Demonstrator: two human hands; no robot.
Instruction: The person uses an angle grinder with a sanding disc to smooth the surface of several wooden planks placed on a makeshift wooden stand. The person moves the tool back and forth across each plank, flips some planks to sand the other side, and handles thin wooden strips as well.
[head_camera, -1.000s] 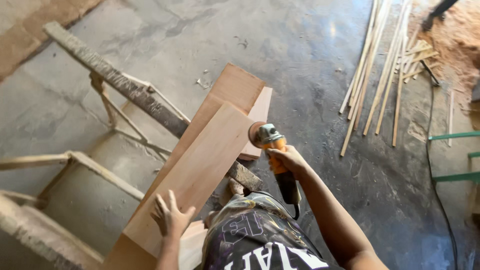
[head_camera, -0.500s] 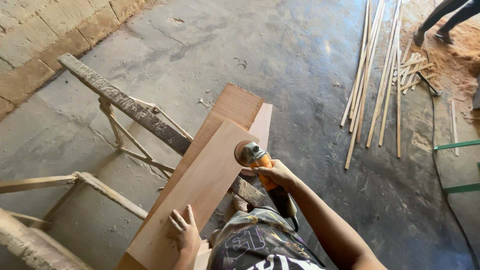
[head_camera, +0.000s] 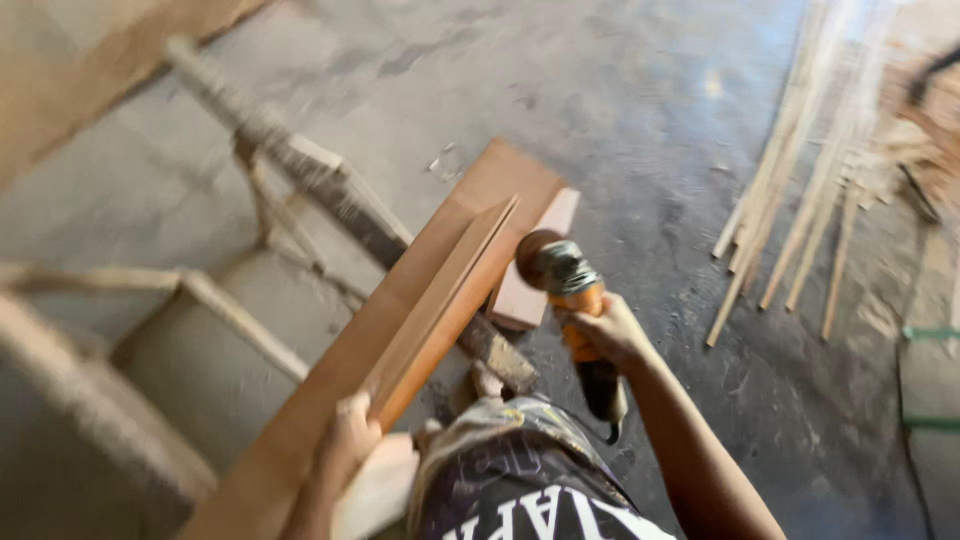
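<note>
The left hand (head_camera: 345, 445) is seen closed on the near end of a board (head_camera: 440, 300), its fingers wrapped over the board's edge. The board is tilted up on its long edge and lies against a wider plank (head_camera: 330, 380) beneath it, both running away from the person toward the upper right.

The right hand (head_camera: 605, 330) is closed around the orange body of a grinder (head_camera: 570, 285), fingers curled fully about it. The grinder's round disc is held just beside the far end of the board; whether disc and wood touch cannot be told, because the picture is smeared by motion.

A pale block (head_camera: 530, 270) is partly covered by the grinder and the board's far end. The plank's near end is cut off by the lower edge of the picture, as is the left forearm. The grinder's dark tail is partly hidden behind the person's patterned clothing (head_camera: 520, 480).

The right arm is stretched forward from the lower right, elbow slightly bent, wrist turned inward toward the board. The left wrist is bent upward, hand raised at the board's end.

A rough wooden frame (head_camera: 280, 190) is blurred at left on the concrete floor (head_camera: 640, 120), and thin slats (head_camera: 790, 200) lie well apart at right.
</note>
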